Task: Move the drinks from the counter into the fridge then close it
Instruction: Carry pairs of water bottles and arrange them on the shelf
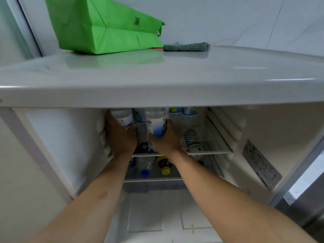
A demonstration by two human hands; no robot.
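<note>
Both my arms reach into the open fridge (245,130) under the counter (157,81). My left hand (121,137) grips a clear bottle with a white and blue label (123,118) at the left of the upper wire shelf (206,137). Just to its right, my right hand (166,139) grips a second bottle with the same label (157,123). Both bottles stand upright on the shelf, their tops hidden by the counter edge. More bottles with blue and yellow labels (182,113) stand behind them.
On the lower shelf lie a blue-capped bottle (145,168) and a yellow-capped dark bottle (164,165). A green bag (105,27) and a grey cloth (186,46) sit on the counter against the wall. The fridge door (306,172) hangs open at the right.
</note>
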